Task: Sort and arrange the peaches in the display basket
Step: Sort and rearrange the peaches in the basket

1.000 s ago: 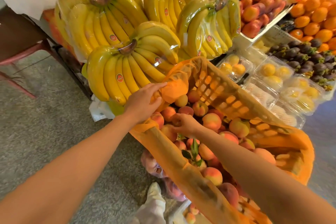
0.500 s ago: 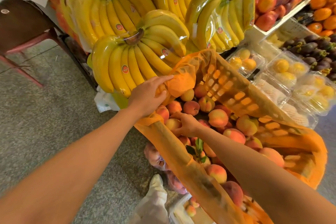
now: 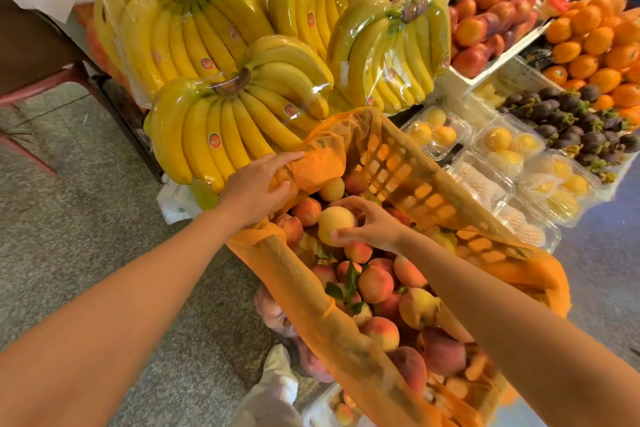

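right hand (image 3: 372, 227): fingers (image 3: 348, 236) curled round pale peach (image 3: 334, 224), over pile (image 3: 375, 282) in basket (image 3: 398, 163) | left hand (image 3: 256, 184): pinches orange liner (image 3: 322, 163) at corner | peach likely soft, bruises: cradle sides, no squeezing

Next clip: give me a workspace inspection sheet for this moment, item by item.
Surface: grey speckled floor beside the stall; the basket's bottom is hidden under fruit.
Job's things: orange lattice basket, lined with an orange net liner, is piled with peaches; one pale peach is in hand.
Clutter: bagged fruit sits low beside the basket.
Grippers: left hand grips the liner at the basket's far corner; right hand holds the pale peach.
Cables: nothing seen.
Surroundings: wrapped bananas, clear boxes of yellow fruit, oranges.
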{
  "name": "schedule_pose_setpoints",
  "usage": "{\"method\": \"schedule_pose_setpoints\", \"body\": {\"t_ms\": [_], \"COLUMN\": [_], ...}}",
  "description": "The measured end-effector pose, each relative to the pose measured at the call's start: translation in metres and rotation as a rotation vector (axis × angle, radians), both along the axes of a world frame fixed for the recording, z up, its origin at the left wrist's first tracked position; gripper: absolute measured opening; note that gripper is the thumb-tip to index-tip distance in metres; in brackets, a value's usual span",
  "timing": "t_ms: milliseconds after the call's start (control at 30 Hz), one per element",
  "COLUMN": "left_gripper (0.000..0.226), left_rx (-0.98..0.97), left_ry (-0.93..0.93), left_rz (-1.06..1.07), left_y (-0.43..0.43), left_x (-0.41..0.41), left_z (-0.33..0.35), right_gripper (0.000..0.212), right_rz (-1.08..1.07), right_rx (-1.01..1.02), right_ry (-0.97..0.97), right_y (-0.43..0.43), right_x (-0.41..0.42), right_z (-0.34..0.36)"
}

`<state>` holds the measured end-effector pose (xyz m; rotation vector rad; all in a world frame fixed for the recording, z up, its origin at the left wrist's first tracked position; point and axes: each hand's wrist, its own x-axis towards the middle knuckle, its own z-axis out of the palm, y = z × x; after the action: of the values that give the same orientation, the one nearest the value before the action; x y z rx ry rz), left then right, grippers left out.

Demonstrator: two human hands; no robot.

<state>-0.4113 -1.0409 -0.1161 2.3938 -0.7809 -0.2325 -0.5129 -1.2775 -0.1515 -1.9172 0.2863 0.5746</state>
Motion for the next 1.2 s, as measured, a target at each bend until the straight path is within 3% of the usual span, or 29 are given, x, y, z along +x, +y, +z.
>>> {"method": "schedule_pose_setpoints", "body": {"t_ms": [67,133,233,300,367,467,600,833,1100,1200], "left_gripper": [0.050,0.048,0.039,0.035,0.037,0.050,0.057,0.066,0.064,0.063], "left_rx": [0.037,0.077,0.004,0.062,0.244,0.451,0.550,0.700,0.893,0.869], "left_ry": [-0.038,-0.212,-0.341,-0.238,-0.067,0.080,0.137,0.109,-0.217,-0.154], "left_rz": [0.036,0.082,0.032,-0.134,-0.252,-0.242,-0.283,-0.351,-0.433,-0.447], "left_y": [-0.003,-0.011,-0.035,-0.054,-0.070,-0.083,-0.104,-0.134,-0.141,-0.141], "left_x": [-0.004,-0.011,-0.028,-0.041,-0.049,-0.049,-0.042,-0.034,-0.032,-0.032], "left_z": [0.003,0.011,0.030,0.036,0.028,0.008,-0.014,-0.057,-0.068,-0.067], "right_gripper": [0.053,0.049,0.046,0.046,0.044,0.043,0.043,0.043,0.045,0.046], "right_rz": [-0.023,-0.041,-0.052,-0.042,-0.050,-0.070,-0.126,-0.295,-0.280,-0.260], "right_rx": [0.013,0.050,0.038,0.020,0.025,-0.003,-0.026,-0.051,-0.069,-0.059], "right_ry": [-0.026,-0.024,-0.082,-0.121,-0.136,-0.170,-0.183,-0.192,-0.152,-0.130], "right_y": [-0.008,-0.016,-0.032,-0.045,-0.058,-0.076,-0.096,-0.108,-0.101,-0.098], "right_x": [-0.005,-0.012,-0.022,-0.030,-0.039,-0.055,-0.075,-0.094,-0.098,-0.096], "right_z": [0.011,0.023,0.042,0.053,0.060,0.065,0.065,0.061,0.049,0.049]}}
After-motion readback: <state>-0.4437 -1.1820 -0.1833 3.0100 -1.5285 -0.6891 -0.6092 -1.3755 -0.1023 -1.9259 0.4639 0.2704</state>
